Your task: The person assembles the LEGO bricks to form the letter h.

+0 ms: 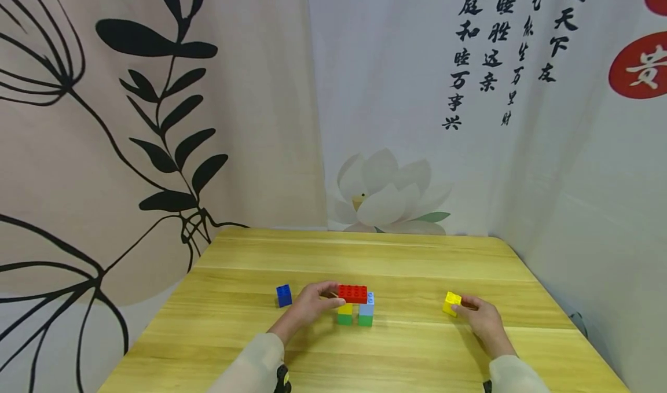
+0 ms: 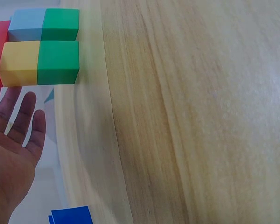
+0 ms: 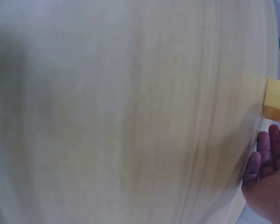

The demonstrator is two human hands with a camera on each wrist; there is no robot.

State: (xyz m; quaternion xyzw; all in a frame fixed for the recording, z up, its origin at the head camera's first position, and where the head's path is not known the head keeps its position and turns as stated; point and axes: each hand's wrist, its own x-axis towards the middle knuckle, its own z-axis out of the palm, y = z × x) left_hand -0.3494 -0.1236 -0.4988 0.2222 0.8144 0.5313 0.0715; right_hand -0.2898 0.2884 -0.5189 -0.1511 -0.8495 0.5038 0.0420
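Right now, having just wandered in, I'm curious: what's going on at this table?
Someone is handling toy blocks. The left hand grips a red block lying across a yellow block and a light blue block, each atop a green block. Apart from these, the right hand holds a second yellow block. A dark blue block sits on the table, unheld.

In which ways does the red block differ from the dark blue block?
The red block is longer than the dark blue block. The red block lies across two stacks, held by the left hand; the dark blue block sits apart on the table, untouched. Both have studs.
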